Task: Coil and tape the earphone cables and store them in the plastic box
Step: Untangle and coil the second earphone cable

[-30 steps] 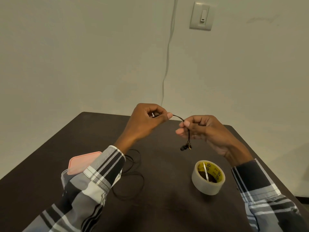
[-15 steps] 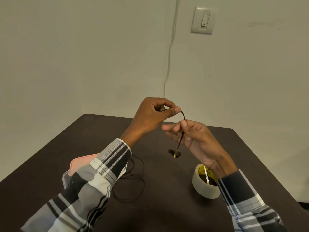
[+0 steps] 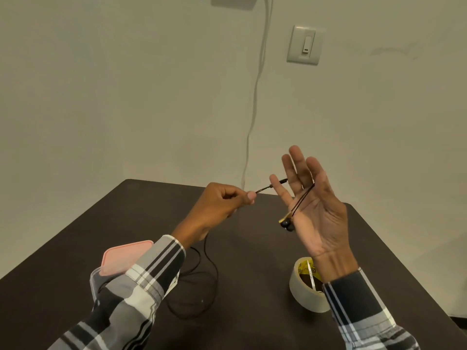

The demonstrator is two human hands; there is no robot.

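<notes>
Right, the dark brown rectangular table [image 3: 252, 324] fills the lower half of the view, its far edge meeting a plain pale wall [image 3: 126, 97] that carries a white light switch plate [image 3: 305, 45] and a thin pale cord [image 3: 255, 97] running down to the table's far edge. Both arms come in from the near edge in grey, black and white plaid sleeves [image 3: 141, 286].

Near the left edge sits the clear plastic box with a pink lid [image 3: 123, 258], partly hidden behind the left sleeve. Close to the near right corner stands the roll of clear packing tape with a yellow-printed core [image 3: 307, 286], the right wrist crossing in front of it.

The right hand [image 3: 318, 210] is raised above the middle of the table, palm facing the camera, fingers straight and spread. The thin black earphone cable [image 3: 302, 198] runs across that palm and passes behind the fingers, with the two black earbuds [image 3: 286, 224] dangling by the heel of the palm.

The left hand [image 3: 217, 208] has its fingers curled, thumb and forefinger pinching the cable just beside the right hand's fingers. The rest of the cable drops from the left wrist and lies in loose loops on the table between box and tape.
</notes>
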